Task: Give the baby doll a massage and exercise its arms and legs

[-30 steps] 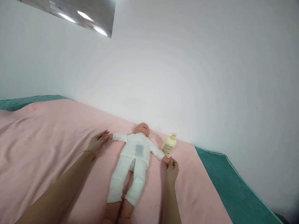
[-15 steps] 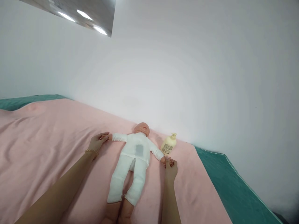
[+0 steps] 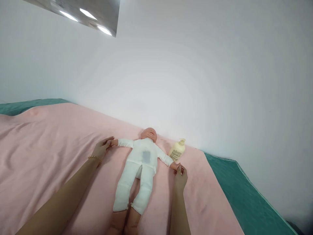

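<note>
Our left hand [image 3: 99, 149] and right hand [image 3: 181, 179] grasp a baby doll [image 3: 143, 164] by its hands [image 3: 174, 166], seemingly to hold its arms [image 3: 126, 143] outspread.

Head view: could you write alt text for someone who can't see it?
A person's left hand and right hand hold a white-clothed doll, lying face up on a pink cloth, by the ends of its outspread arms. A yellow pump bottle sits beside the doll, near the wall.
</note>
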`<state>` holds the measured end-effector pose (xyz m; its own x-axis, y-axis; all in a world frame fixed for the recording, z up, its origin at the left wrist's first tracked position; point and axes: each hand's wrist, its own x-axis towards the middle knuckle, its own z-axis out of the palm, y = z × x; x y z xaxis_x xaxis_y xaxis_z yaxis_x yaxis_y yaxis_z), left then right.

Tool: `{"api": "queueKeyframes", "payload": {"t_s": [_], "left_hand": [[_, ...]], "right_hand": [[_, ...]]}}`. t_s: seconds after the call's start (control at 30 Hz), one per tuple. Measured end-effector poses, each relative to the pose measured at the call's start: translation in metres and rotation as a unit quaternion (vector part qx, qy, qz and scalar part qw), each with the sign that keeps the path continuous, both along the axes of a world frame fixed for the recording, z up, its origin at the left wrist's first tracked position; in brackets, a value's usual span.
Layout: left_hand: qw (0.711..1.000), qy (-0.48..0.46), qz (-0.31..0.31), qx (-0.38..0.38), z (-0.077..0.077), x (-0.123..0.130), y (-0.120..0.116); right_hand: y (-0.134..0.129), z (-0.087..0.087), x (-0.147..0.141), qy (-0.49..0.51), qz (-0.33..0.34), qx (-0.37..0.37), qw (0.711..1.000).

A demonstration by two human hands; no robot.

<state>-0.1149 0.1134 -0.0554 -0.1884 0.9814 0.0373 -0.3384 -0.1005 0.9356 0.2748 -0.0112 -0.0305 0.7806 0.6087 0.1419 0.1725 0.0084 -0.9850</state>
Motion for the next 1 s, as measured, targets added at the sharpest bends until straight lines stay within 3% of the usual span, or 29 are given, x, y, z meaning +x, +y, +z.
{"api": "queueKeyframes", "payload": {"t_s": [0.4,0.57,0.83,1.0], "left_hand": [[0.995,0.097,-0.015,0.006,-0.009,-0.005,0.008],[0.992,0.127,0.007,-0.009,0.002,-0.002,-0.001],[0.998,0.058,0.004,-0.019,0.004,0.001,-0.003],[0.997,0.081,-0.004,-0.004,0.006,0.001,-0.004]], "right_hand": [[-0.005,0.011,-0.009,0.001,0.012,-0.024,1.000],[-0.007,0.016,-0.014,-0.025,0.013,-0.040,0.999],[-0.005,0.009,-0.009,-0.048,0.004,-0.027,0.998],[0.000,0.003,-0.003,-0.024,0.011,0.007,1.000]]}}
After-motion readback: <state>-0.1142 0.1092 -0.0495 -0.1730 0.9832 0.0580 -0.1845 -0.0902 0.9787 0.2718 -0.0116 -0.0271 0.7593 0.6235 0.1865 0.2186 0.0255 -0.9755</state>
